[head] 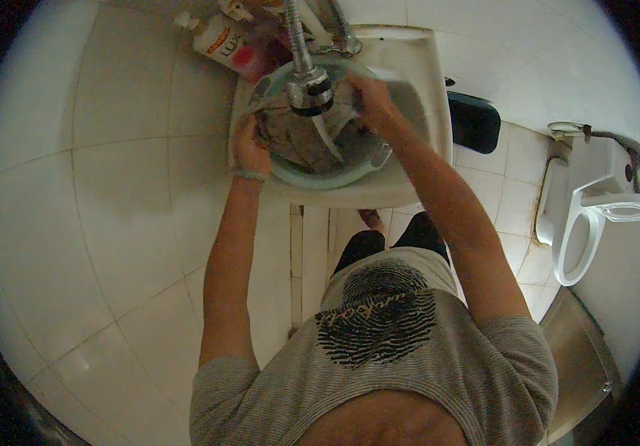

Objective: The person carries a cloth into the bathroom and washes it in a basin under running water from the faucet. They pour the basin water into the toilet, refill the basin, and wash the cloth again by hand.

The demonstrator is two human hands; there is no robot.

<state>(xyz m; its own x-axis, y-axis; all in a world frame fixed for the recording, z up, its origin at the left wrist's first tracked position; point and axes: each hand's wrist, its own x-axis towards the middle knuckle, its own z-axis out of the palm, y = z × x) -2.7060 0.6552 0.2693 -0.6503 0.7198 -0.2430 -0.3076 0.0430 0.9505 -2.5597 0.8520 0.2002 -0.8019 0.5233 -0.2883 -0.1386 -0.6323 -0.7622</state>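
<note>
A light green plastic basin (320, 182) sits in a white washbasin (409, 42) before me. Inside it lies a wet, greyish-brown patterned cloth (297, 139). My left hand (251, 146) grips the cloth's edge at the basin's left rim, a band around its wrist. At the far right side of the basin, my right hand (373, 103) is closed on another part of the cloth, slightly blurred. Between both hands, a chrome faucet head (310, 92) on a flexible neck hangs over the cloth. A stream of water (328, 139) runs from it and partly covers the fabric.
Bottles, one a Lux pump bottle (222, 44), stand at the washbasin's back left. A second metal tap (345, 44) is behind the basin. Tiled wall (125, 212) borders the left side. To the right are a black container (473, 122) and a white toilet (582, 240).
</note>
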